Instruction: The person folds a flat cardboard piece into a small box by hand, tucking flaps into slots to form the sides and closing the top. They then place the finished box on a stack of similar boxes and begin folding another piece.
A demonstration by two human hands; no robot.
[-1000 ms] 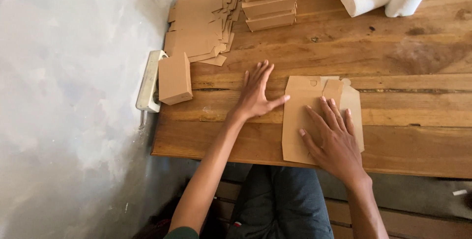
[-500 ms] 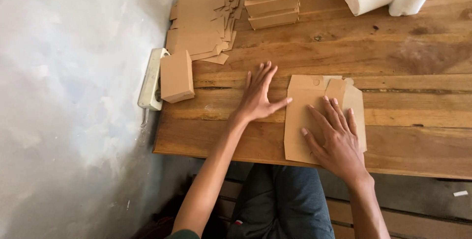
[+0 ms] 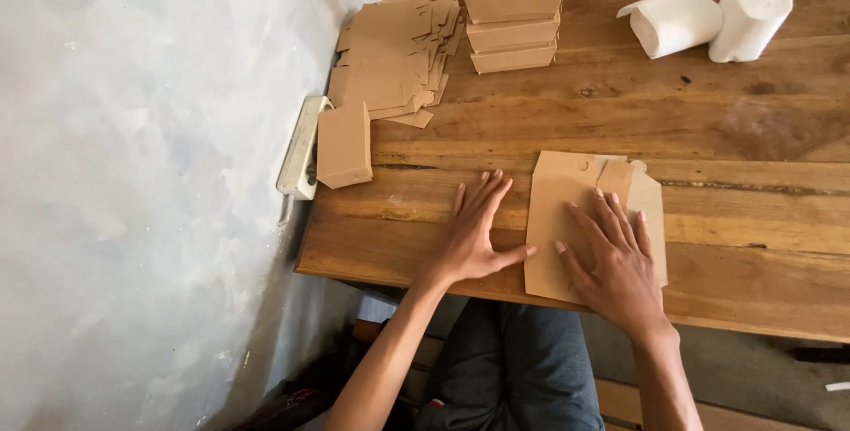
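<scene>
Brown flat die-cut cardboard blank (image 3: 567, 218) lies at the wooden tabletop's (image 3: 753, 147) near edge. Right hand (image 3: 615, 258) presses it, fingers splayed, gripping nothing; left hand (image 3: 474, 232) lies flat beside, seemingly thumb-touching. Recommended: press creases evenly, edges aligned.

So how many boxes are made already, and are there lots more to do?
Done: four folded boxes stacked at the back and one more by the table's left edge. In hand: the right hand presses a flat cardboard blank on the wooden table, while the left hand rests flat on the wood beside it. Left: a pile of flat blanks, too many to count.
</scene>
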